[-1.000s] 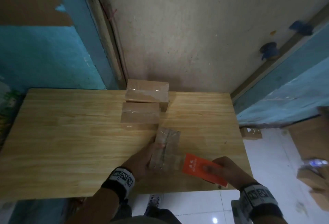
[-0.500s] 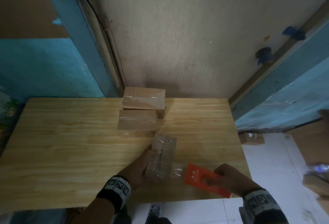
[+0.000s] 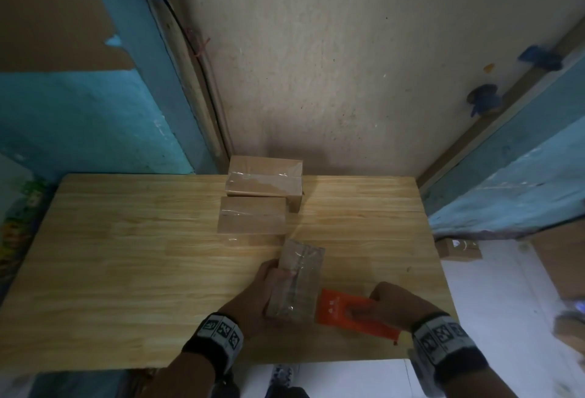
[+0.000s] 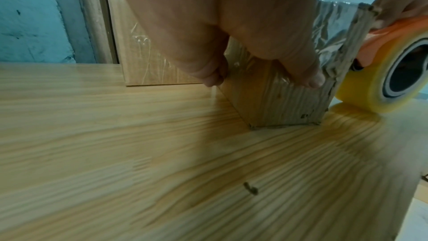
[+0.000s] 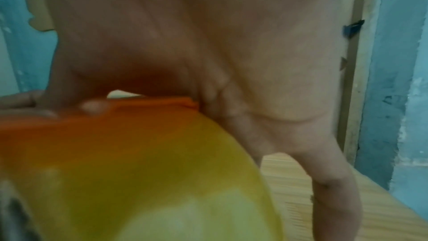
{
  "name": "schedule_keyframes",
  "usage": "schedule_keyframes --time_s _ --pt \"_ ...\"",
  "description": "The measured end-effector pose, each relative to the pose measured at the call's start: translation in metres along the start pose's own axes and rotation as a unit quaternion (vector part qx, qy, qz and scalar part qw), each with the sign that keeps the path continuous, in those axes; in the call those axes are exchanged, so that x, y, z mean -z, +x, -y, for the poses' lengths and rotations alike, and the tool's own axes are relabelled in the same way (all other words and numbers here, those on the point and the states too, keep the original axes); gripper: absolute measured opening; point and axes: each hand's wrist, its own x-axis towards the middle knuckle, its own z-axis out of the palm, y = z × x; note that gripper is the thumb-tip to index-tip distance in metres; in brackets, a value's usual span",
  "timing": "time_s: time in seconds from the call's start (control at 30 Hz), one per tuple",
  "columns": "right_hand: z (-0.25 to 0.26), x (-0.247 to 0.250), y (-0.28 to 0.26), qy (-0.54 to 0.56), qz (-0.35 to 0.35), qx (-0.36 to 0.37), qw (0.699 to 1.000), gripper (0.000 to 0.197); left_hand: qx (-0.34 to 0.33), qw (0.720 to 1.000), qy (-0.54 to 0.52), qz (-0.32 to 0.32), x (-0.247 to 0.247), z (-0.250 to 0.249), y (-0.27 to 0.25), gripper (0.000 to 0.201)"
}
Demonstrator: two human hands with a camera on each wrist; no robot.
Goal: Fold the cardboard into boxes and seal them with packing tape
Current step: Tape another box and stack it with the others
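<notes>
Tape ran along the box [image 3: 296, 283] seam: your left grip [image 3: 253, 298] clasped the carton, your right grip [image 3: 391, 307] clutched the dispenser [image 3: 345, 312] beside it; cutting likely came next.

Two boxes [image 3: 253, 204] behind a third [image 3: 300, 280] on the table [image 3: 126, 271]
</notes>
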Motion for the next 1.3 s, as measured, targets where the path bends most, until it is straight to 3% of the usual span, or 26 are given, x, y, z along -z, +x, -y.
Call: schedule_keyframes --time_s 0.27,0.47,0.7,0.87,1.0,1.07,1.13,1.2,1.3 --pt "0.024 -0.013 -0.001 -0.120 -0.086 -0.001 0.989 0.089 0.020 1.000 -0.005 -0.009 -0.001 0.000 0.001 0.096" --pt "0.056 -0.010 -0.019 -0.234 -0.201 0.046 0.950 0.078 0.024 0.999 -0.021 -0.012 -0.001 -0.001 0.000 0.095" --pt "0.077 -0.046 -0.030 -0.237 -0.252 0.026 0.938 0.059 0.008 1.000 -0.018 0.005 -0.002 -0.006 -0.006 0.101" --pt "0.076 -0.065 -0.018 -0.181 -0.248 -0.024 0.951 0.066 0.063 0.996 0.036 0.046 0.010 -0.014 -0.011 0.108" --pt "0.069 -0.067 -0.019 -0.131 -0.261 -0.018 0.956 0.070 0.105 0.991 0.056 -0.052 0.013 -0.042 0.000 0.088" --pt "0.071 -0.069 -0.022 -0.129 -0.260 -0.020 0.957 0.071 0.148 0.976 0.127 -0.093 0.001 -0.054 0.006 0.108" --pt "0.075 -0.073 -0.022 -0.135 -0.255 -0.015 0.957 0.060 0.174 0.945 0.258 -0.102 -0.012 -0.064 0.010 0.129" --pt "0.077 -0.076 -0.023 -0.135 -0.248 -0.014 0.959 0.050 0.169 0.917 0.347 -0.100 -0.017 -0.066 0.012 0.131" --pt "0.075 -0.083 -0.020 -0.147 -0.239 -0.020 0.960 0.060 0.156 0.905 0.379 -0.115 -0.016 -0.060 0.010 0.125"
